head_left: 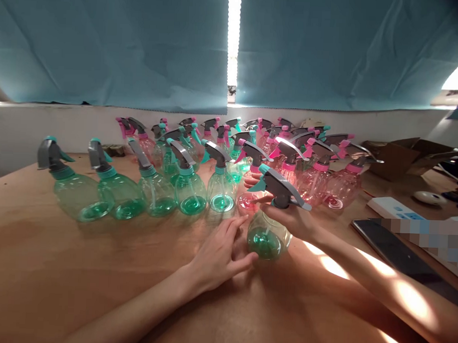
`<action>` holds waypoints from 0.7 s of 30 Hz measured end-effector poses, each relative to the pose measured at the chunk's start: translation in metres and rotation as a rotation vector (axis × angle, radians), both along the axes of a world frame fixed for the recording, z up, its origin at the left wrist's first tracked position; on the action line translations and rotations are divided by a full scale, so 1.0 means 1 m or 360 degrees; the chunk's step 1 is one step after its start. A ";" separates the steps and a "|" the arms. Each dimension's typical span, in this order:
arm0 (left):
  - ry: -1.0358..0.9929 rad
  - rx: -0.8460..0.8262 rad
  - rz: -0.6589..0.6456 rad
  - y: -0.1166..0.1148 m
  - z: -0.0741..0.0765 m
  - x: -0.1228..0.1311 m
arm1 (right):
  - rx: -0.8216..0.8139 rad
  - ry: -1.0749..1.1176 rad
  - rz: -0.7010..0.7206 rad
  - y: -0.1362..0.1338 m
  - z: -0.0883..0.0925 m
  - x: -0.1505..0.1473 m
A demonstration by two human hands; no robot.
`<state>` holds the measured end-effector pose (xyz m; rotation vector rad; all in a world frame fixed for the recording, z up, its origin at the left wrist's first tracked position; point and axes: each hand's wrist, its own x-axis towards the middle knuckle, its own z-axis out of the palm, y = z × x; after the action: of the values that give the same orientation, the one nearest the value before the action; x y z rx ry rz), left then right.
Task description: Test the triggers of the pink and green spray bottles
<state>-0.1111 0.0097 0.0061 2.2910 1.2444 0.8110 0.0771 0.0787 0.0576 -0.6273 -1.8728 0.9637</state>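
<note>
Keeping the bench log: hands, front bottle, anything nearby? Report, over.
Right hand around neck of rounded translucent green plastic spray bottle. Left hand open beside its base. Rounded green and pink plastic spray bottles close behind.

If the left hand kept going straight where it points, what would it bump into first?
Probably the green rounded plastic spray bottle with the grey trigger head, held near its neck by the right hand. Depth is unclear; the left hand might slip past toward the pink plastic bottle behind.
</note>
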 end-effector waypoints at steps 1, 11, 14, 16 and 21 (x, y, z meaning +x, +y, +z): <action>-0.0070 -0.0003 0.0011 -0.004 0.001 0.001 | 0.0004 0.0021 -0.0005 -0.001 0.001 -0.005; -0.0511 0.0029 0.0464 -0.061 -0.001 -0.041 | -0.0017 0.0096 0.0069 -0.041 0.003 -0.104; -0.0499 0.0125 0.0780 -0.080 0.007 -0.064 | 0.0046 0.0145 0.0271 -0.057 0.001 -0.151; -0.0472 0.0171 0.0999 -0.093 0.013 -0.081 | 0.0081 0.0142 0.0346 -0.066 0.004 -0.181; -0.0444 -0.0015 0.1333 -0.127 0.024 -0.138 | 0.0327 -0.0201 0.0613 -0.072 0.025 -0.230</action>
<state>-0.2492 -0.1177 0.0296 1.5148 2.0626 1.3202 -0.1526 0.0063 0.0825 -0.2095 -2.2216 0.9706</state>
